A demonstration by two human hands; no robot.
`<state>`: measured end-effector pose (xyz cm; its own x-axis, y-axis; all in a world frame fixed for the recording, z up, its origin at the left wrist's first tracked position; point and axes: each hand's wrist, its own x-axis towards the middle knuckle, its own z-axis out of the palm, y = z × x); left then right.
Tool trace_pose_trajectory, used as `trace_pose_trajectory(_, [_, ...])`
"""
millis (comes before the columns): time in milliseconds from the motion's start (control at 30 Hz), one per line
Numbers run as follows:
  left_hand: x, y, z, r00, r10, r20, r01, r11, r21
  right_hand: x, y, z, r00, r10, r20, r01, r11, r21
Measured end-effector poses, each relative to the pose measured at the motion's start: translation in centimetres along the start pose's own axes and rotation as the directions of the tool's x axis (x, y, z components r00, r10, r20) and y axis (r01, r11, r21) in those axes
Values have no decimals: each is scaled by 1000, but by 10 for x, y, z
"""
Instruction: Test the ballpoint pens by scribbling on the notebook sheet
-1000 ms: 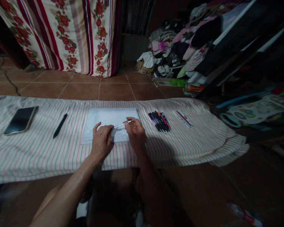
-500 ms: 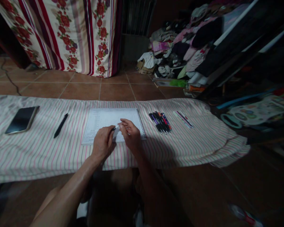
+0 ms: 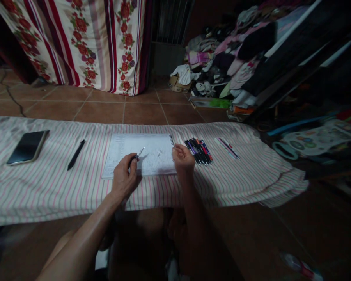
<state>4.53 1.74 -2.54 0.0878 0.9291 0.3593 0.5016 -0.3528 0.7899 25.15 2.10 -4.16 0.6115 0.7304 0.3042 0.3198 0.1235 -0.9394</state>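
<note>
My left hand [image 3: 125, 171] is closed around a pen [image 3: 140, 152] above the notebook; its thin pale end sticks out up and to the right, the rest hidden in my fingers. Over the right edge of the spiral notebook [image 3: 125, 146] is my right hand [image 3: 183, 159], fingers curled together. Whatever it may hold is too small or hidden to make out. Just right of that hand lies a row of several pens [image 3: 199, 151], dark with purple, orange and red parts. Farther right are a few thin refills or slim pens [image 3: 227, 148].
A striped cloth [image 3: 89, 195] covers the low table. At the left lie a phone [image 3: 27, 147] and a single black pen [image 3: 76, 155]. Beyond the table are a floral curtain [image 3: 99, 47] and a heap of clothes [image 3: 213, 58]. A bottle [image 3: 301, 267] lies on the floor.
My hands have come apart: the right hand has moved right from the pen to the notebook's edge. The left hand stays with the pen, whose thin end now shows.
</note>
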Motion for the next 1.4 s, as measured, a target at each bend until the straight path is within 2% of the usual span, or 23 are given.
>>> trace_pose_trajectory(133, [0, 2, -1, 999, -37, 15, 38, 998, -43, 3, 2, -4, 998, -5, -59, -1, 995, -103])
trace_pose_trajectory(267, [-1, 2, -1, 999, -42, 14, 42, 998, -48, 6, 5, 1, 997, 31, -73, -38, 995, -94])
trace_pose_trajectory(600, [1, -1, -5, 993, -114, 6, 114, 989, -89, 7, 12, 17, 998, 67, 7, -68, 987, 143])
trace_pose_trajectory(933, [-1, -4, -11, 992, -129, 13, 130, 987, -99, 7, 20, 24, 996, 61, 70, -66, 995, 74])
trace_pose_trajectory(1033, [0, -4, -14, 990, -143, 17, 144, 985, -99, 9, 23, 25, 995, 34, 90, -36, 999, 21])
trace_pose_trajectory(1167, [1, -5, -16, 989, -144, 20, 145, 987, -75, 6, 17, 25, 995, -44, 92, 55, 990, -132])
trace_pose_trajectory(1300, [1, -9, -15, 989, -146, 36, 148, 987, -65, 1, 6, 24, 981, -167, 102, 190, 937, -293])
trace_pose_trajectory(1400, [0, -12, -14, 990, -137, 45, 140, 988, -69, -2, 2, 24, 969, -212, 125, 244, 901, -358])
